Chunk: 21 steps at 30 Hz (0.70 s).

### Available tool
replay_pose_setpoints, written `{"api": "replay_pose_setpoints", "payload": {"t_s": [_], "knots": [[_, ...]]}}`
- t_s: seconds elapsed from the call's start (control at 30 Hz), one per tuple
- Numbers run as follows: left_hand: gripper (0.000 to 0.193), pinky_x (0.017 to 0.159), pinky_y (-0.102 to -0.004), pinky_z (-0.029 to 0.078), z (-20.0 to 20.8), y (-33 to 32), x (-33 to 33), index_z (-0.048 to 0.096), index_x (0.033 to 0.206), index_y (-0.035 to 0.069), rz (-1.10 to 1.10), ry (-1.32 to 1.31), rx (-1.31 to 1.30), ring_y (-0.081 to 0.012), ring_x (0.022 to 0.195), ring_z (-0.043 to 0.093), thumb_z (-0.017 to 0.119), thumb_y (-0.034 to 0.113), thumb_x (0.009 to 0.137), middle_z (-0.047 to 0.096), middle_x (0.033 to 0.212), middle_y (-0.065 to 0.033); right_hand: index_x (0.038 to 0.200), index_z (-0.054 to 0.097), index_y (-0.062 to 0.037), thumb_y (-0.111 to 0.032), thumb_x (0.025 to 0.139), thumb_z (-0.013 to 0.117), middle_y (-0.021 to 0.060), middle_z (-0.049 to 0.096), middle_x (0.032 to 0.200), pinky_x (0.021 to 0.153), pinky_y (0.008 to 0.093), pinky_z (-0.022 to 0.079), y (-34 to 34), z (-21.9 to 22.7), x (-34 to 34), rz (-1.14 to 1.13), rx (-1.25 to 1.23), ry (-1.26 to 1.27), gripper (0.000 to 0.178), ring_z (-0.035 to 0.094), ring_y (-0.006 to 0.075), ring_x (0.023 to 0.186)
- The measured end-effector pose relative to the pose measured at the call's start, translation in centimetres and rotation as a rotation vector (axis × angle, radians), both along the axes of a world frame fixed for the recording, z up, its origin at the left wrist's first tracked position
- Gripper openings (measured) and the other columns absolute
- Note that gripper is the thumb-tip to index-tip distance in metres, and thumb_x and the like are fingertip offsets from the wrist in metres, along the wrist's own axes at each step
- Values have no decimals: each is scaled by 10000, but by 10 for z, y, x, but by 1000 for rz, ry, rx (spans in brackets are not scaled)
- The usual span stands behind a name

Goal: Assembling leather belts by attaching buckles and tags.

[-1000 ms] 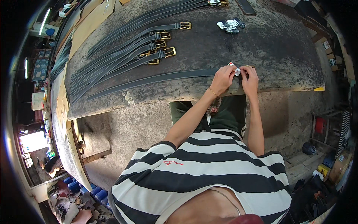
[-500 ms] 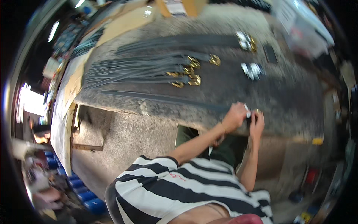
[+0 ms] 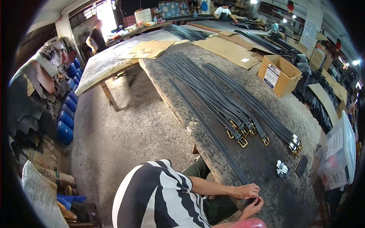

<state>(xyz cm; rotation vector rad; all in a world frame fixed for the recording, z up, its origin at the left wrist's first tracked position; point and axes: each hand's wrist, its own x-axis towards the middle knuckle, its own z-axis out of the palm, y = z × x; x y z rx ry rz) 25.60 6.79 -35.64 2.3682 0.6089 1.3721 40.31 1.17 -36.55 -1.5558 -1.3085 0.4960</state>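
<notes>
A single dark grey leather belt with pale edge stitching lies along the table's near side. Its end runs under my left hand, whose fingers are closed round it. Close against that hand, my right hand is curled with its fingertips pinching the dark belt end. A buckle at this end is hidden by the fingers. Beyond my hands, several finished-looking belts with gold buckles lie fanned out. A neater stack of belts has wrapped buckle ends.
The stone-like table carries a small pile of white-wrapped pieces and a dark phone. A clear plastic bin stands at the right. Farther off are a cardboard box, blue drums and two people.
The view has swung left and up, showing more of the room. My hands stay together at the belt end; the gold glint and white bit at my fingertips are now hidden.
</notes>
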Motion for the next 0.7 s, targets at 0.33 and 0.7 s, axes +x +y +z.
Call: {"api": "replay_pose_setpoints", "payload": {"t_s": [0.33, 0.7], "knots": [[105, 805, -444, 488, -2, 2, -2, 613, 937, 30, 2, -63, -278, -359, 937, 596, 652, 72, 849, 584, 920, -134, 991, 641, 21, -28, 936, 604, 154, 600, 935, 790, 396, 484, -1, 24, -20, -40, 85, -82, 83, 596, 322, 869], [92, 795, -413, 512, 5, 3, -9, 615, 980, 8, -64, -106, -506, -356, 913, 640, 633, 49, 900, 631, 936, -156, 919, 658, 22, 42, 838, 657, 135, 613, 909, 831, 418, 467, -4, 27, -14, 15, 90, -155, 84, 572, 336, 927]]}}
